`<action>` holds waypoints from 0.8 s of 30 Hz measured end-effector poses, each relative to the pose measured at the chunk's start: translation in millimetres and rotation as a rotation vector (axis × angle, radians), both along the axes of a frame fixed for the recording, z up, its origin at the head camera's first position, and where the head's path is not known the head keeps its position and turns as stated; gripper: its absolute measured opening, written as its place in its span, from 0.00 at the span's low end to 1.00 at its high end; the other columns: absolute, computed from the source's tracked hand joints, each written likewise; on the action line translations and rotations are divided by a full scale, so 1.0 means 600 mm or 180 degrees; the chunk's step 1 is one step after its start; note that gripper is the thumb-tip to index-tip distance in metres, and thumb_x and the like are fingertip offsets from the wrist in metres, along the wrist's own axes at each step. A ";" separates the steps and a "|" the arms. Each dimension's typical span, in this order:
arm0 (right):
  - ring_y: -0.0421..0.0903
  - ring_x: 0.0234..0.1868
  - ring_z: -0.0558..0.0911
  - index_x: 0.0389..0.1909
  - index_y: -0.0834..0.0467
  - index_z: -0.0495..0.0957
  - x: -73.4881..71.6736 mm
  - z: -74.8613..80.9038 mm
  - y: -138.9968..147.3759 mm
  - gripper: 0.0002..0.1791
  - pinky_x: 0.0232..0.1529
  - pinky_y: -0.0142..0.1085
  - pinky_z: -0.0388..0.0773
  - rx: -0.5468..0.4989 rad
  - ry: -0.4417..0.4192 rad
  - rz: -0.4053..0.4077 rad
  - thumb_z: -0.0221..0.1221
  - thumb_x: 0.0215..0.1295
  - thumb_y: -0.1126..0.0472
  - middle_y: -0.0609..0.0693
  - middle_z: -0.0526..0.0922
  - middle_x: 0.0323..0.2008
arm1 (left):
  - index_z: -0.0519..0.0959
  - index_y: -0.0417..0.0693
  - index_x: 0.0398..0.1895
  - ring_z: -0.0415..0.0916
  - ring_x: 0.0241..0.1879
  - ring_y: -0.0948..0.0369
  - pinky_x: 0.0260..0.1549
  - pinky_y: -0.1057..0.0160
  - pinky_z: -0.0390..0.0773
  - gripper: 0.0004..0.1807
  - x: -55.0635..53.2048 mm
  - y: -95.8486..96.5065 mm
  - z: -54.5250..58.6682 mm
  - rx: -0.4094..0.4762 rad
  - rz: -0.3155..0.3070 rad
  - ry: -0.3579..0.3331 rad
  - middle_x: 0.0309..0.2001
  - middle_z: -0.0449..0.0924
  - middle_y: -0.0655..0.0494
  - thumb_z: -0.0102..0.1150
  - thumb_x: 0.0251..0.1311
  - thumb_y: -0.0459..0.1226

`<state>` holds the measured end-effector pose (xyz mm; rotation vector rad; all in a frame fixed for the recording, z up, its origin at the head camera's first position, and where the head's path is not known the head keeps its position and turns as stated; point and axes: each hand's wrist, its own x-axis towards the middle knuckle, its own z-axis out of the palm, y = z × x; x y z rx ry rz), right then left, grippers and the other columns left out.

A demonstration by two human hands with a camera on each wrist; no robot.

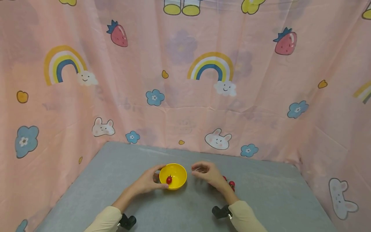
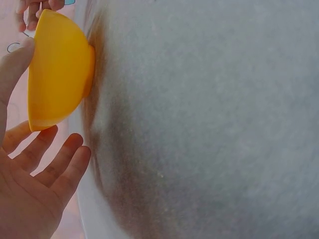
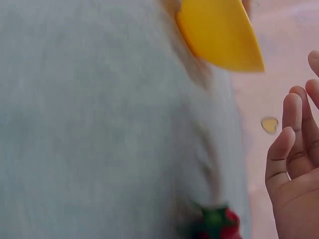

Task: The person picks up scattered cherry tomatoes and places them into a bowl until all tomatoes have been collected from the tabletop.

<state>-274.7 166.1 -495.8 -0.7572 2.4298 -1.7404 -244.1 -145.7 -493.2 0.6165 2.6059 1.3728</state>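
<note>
A pink curtain printed with rainbows, strawberries, rabbit faces and faint shapes, probably purple flowers, hangs behind the grey tabletop.

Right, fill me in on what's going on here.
A person's left hand holds a yellow bowl by its side, with one small red fruit inside. The right hand is beside the bowl, not touching it, with nothing visible in its fingers. More red fruits lie on the gray table, partly hidden by the right forearm.
</note>
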 end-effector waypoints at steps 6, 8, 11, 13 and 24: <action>0.55 0.45 0.83 0.51 0.66 0.82 0.000 0.011 0.049 0.16 0.46 0.36 0.81 0.0075 0.0065 -0.0137 0.68 0.67 0.61 0.60 0.85 0.48 | 0.65 0.38 0.73 0.79 0.53 0.46 0.50 0.49 0.81 0.46 -0.001 0.000 0.000 0.0003 -0.0022 0.0015 0.68 0.68 0.39 0.78 0.55 0.41; 0.55 0.46 0.83 0.51 0.67 0.82 0.002 0.010 0.070 0.16 0.46 0.36 0.81 0.0062 0.0076 -0.0170 0.68 0.67 0.63 0.64 0.84 0.48 | 0.65 0.38 0.73 0.79 0.53 0.46 0.50 0.49 0.81 0.46 -0.002 -0.001 0.001 0.0010 -0.0036 0.0005 0.68 0.68 0.39 0.78 0.55 0.41; 0.54 0.46 0.84 0.52 0.70 0.81 0.000 0.002 0.105 0.17 0.46 0.35 0.81 0.0045 0.0116 -0.0192 0.67 0.67 0.64 0.68 0.82 0.49 | 0.65 0.39 0.74 0.79 0.52 0.47 0.51 0.49 0.81 0.46 -0.001 -0.001 0.001 0.0010 -0.0047 0.0005 0.68 0.68 0.40 0.78 0.55 0.42; 0.54 0.45 0.84 0.52 0.72 0.80 0.002 0.000 0.128 0.18 0.45 0.36 0.82 0.0053 0.0132 -0.0228 0.67 0.67 0.64 0.69 0.82 0.49 | 0.65 0.39 0.74 0.79 0.52 0.47 0.51 0.49 0.81 0.46 -0.002 -0.002 0.001 0.0005 -0.0040 0.0001 0.68 0.69 0.40 0.78 0.55 0.43; 0.52 0.45 0.84 0.54 0.71 0.79 0.022 -0.006 0.228 0.18 0.42 0.36 0.82 0.0335 0.0277 -0.0416 0.66 0.68 0.65 0.67 0.82 0.49 | 0.64 0.40 0.74 0.80 0.52 0.50 0.50 0.52 0.82 0.47 -0.001 -0.003 0.001 -0.0013 -0.0056 -0.0008 0.68 0.69 0.42 0.77 0.55 0.46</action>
